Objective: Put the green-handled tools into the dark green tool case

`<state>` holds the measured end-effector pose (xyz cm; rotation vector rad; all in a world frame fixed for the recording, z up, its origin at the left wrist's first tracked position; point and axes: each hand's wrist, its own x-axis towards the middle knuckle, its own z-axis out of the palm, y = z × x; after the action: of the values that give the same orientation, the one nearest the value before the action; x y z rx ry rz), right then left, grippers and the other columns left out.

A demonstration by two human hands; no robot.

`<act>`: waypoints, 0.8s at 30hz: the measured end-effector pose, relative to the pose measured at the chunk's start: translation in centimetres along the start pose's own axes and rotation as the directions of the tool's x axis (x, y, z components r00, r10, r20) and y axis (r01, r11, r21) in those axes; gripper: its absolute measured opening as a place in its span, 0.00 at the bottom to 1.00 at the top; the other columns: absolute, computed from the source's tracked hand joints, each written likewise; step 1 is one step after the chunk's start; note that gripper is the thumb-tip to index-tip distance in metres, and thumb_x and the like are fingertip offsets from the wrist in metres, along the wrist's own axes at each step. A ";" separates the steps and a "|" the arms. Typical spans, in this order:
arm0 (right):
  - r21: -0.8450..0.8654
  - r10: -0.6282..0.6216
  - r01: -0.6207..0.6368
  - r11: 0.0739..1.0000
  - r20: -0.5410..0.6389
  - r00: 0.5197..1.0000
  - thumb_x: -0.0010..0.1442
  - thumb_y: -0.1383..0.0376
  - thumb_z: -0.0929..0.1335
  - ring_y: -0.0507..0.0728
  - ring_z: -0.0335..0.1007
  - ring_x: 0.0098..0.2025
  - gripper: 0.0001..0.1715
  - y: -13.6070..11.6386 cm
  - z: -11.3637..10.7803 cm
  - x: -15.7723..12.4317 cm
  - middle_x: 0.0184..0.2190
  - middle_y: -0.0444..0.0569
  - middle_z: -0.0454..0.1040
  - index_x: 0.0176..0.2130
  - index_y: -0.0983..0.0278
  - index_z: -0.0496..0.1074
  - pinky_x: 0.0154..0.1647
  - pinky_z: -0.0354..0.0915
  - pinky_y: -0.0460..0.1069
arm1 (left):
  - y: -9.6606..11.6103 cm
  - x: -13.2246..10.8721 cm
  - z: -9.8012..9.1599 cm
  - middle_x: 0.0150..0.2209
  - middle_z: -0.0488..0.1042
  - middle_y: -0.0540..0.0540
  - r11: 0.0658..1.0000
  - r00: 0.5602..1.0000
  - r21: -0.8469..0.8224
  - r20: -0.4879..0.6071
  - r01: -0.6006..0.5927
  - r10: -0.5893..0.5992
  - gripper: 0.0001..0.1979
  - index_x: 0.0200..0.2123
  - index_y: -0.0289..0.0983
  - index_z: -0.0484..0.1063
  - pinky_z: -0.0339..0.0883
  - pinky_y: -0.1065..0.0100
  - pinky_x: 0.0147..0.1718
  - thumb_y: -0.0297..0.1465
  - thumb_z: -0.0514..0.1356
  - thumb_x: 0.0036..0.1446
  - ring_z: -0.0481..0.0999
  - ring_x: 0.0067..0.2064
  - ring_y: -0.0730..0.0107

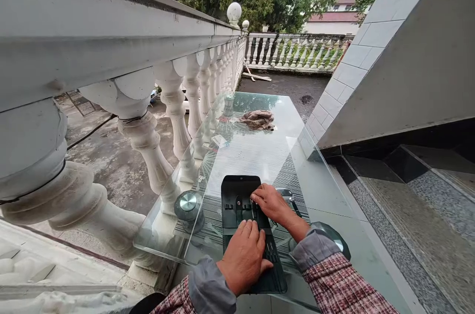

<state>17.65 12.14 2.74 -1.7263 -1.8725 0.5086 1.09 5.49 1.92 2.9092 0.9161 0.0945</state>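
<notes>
A long black tool case [240, 184] lies unfolded on the glass table [260, 156], with loops and slim metal tools in it. My left hand [245, 254] rests on the middle of the case, fingers stretched out flat and thumb out to the side. At the right edge of the case's upper half, my right hand [272, 202] pinches a slim metal tool [254, 211] over a loop; the fingers partly cover it. To the left of that tool a dark strap with a snap [238, 205] lies in the case. Small metal tools with dark handles [294, 203] lie beside my right wrist.
A crumpled brown cloth [258, 119] and a small white card [219, 141] lie farther back on the glass. Round metal-topped table supports [188, 202] show at the near corners. A white balustrade [170, 101] runs along the left; stone steps [415, 215] rise at right.
</notes>
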 end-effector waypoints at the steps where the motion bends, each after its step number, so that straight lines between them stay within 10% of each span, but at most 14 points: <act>1: 0.003 -0.013 0.013 1.000 -0.002 1.000 0.58 0.58 0.62 0.54 0.64 0.38 0.16 0.1 -0.3 -0.1 0.31 0.47 0.71 0.27 0.61 0.74 0.43 0.59 0.48 | 0.0 0.0 -0.1 0.56 0.61 0.27 1.000 1.000 0.000 0.005 0.000 0.000 0.34 0.56 0.26 0.61 0.51 0.53 0.58 0.49 0.56 0.57 0.60 0.59 0.47; 10: -0.072 0.308 -0.345 0.936 -0.311 0.899 0.59 0.58 0.56 0.57 0.68 0.42 0.23 6.7 -5.7 -1.7 0.41 0.53 0.73 0.44 0.66 0.71 0.42 0.62 0.51 | 0.0 0.0 -0.4 0.57 0.61 0.28 1.000 1.000 -0.025 0.006 -0.005 0.005 0.34 0.56 0.27 0.61 0.51 0.52 0.58 0.47 0.57 0.56 0.59 0.59 0.47; 24: -0.213 0.334 -0.369 0.905 -0.182 0.925 0.49 0.66 0.65 0.57 0.69 0.37 0.08 6.4 -4.8 -2.9 0.32 0.50 0.75 0.31 0.62 0.75 0.36 0.58 0.48 | 0.1 0.0 -0.6 0.58 0.59 0.27 1.000 0.999 -0.030 0.041 0.001 0.000 0.34 0.57 0.26 0.60 0.51 0.52 0.58 0.47 0.57 0.57 0.58 0.60 0.47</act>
<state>25.75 9.59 2.18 -2.2241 -1.5792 0.2851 1.10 5.41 2.48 2.8717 0.9011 0.0487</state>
